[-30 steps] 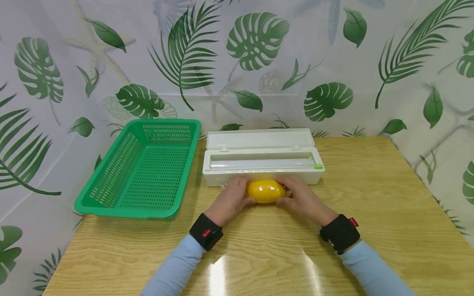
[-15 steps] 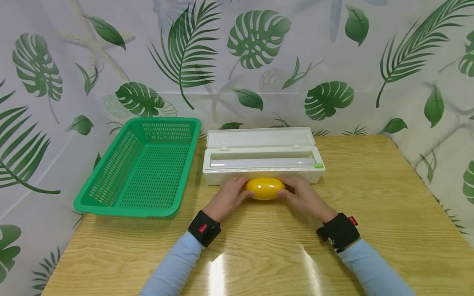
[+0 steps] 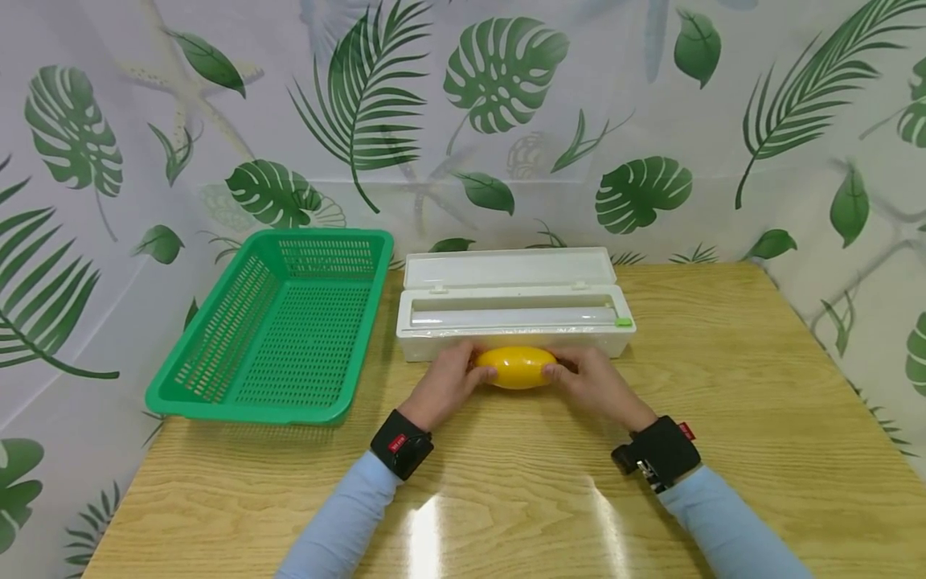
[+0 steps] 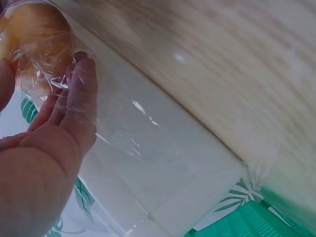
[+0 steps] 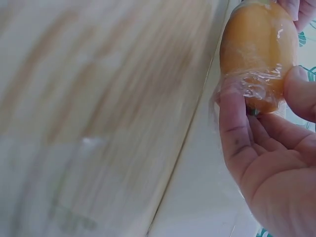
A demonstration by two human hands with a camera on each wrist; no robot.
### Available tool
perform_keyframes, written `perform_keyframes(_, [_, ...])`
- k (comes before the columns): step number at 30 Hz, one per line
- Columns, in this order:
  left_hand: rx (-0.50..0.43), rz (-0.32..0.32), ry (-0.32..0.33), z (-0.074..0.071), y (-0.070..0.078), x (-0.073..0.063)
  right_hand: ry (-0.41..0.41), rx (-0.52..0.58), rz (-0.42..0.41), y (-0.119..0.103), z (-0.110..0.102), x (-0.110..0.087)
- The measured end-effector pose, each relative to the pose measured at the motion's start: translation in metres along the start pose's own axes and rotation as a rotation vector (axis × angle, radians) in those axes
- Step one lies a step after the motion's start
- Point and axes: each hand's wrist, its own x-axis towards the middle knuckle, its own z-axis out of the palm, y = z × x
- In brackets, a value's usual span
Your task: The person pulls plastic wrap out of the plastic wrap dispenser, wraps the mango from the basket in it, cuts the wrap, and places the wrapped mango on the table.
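A glossy yellow oval fruit (image 3: 516, 367) lies crosswise between my two hands in the head view, close against the front of the white cling film box (image 3: 427, 346). Clear cling film (image 5: 259, 81) wraps it, bunched and creased near its ends. My left hand (image 3: 446, 382) grips the left end, thumb on the near side and fingers behind. The other end is held the same way by my right hand (image 3: 596, 384). In the right wrist view a small dark green spot shows at the fruit's tip. Film also stretches past my left fingers (image 4: 84, 94) over the box wall.
The box's lid (image 3: 506, 269) stands open at the back, with a film roll (image 3: 510, 317) inside and a green slider (image 3: 623, 322) at the right. A green basket (image 3: 354, 354) sits to the left on the wooden table (image 3: 521, 498). A leaf-patterned cloth (image 3: 550, 185) hangs behind.
Both thumbs have moved up from the fruit's lower ends onto its near face. The fruit stays in about the same place in front of the box.
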Motion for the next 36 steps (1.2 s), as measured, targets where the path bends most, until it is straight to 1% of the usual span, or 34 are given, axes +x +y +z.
perform_keyframes(2, [-0.005,-0.007,0.006,0.0,0.0,0.0,0.001,-0.004,0.007,-0.001,-0.001,0.0])
perform_keyframes(12, [0.022,0.008,0.027,0.0,0.001,0.002,0.036,-0.053,0.065,-0.004,0.002,0.005])
perform_keyframes(17, [0.048,0.001,0.037,0.001,0.002,0.005,0.042,-0.034,0.11,-0.006,0.002,0.007])
perform_keyframes(22, [0.057,0.019,0.038,0.002,-0.001,0.006,0.043,-0.017,0.17,-0.004,0.005,0.009])
perform_keyframes(24, [0.065,0.027,0.032,0.001,-0.002,0.006,0.038,-0.014,0.169,-0.003,0.005,0.01])
perform_keyframes(29, [0.067,0.001,-0.001,0.0,-0.004,0.003,-0.011,-0.034,0.086,0.0,0.006,0.009])
perform_keyframes(31, [0.059,-0.005,-0.01,-0.001,-0.004,0.002,-0.021,-0.047,0.071,0.0,0.006,0.007])
perform_keyframes(33, [0.061,0.01,-0.019,-0.001,-0.005,0.002,-0.016,-0.046,0.09,-0.001,0.006,0.005])
perform_keyframes(36, [0.087,0.055,-0.027,-0.001,-0.005,0.001,0.016,-0.085,0.106,-0.004,0.006,0.002])
